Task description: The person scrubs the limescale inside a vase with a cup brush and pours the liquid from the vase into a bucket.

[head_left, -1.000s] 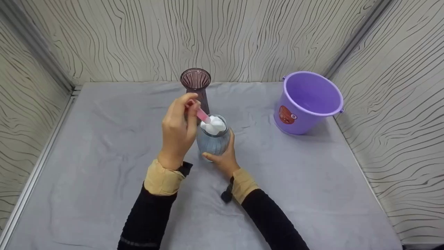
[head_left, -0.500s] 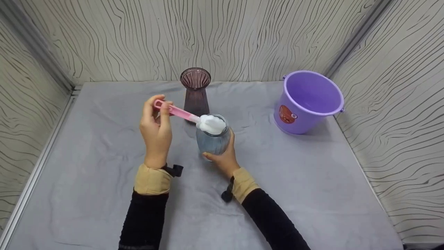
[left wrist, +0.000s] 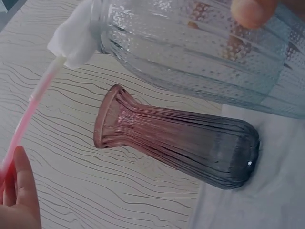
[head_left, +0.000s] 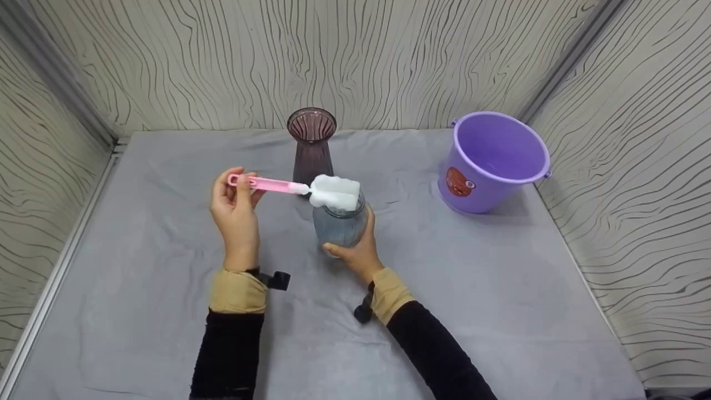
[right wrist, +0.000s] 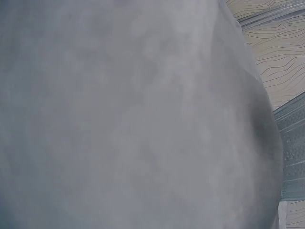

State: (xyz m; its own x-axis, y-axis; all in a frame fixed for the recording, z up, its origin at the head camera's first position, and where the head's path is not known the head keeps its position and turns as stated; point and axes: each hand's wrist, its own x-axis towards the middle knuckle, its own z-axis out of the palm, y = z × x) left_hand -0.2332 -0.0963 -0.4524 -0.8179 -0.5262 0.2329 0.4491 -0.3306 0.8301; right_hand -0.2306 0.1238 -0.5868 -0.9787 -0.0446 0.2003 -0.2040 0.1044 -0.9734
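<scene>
In the head view, my left hand (head_left: 238, 219) pinches the end of the pink handle of a sponge brush (head_left: 269, 184). The brush lies nearly level, its white sponge head (head_left: 336, 193) right at the mouth of a bluish ribbed glass vase (head_left: 339, 229). My right hand (head_left: 360, 254) grips that vase from the right side, low on its body. The left wrist view shows the sponge (left wrist: 74, 38) beside the rim, and a fingertip against the glass. Only a strip of the vase (right wrist: 293, 152) enters the right wrist view; no fingers appear there.
Behind the bluish vase stands a taller purple glass vase (head_left: 313, 155) with a flared rim. A purple bucket (head_left: 477, 186) with a red sticker is at the back right. Grey cloth (head_left: 472, 289) covers the table, and patterned panels (head_left: 389, 61) enclose it.
My left hand has moved left and drawn the sponge brush up out of the bluish vase, bringing its white head into view. My right hand and the vase have stayed put.
</scene>
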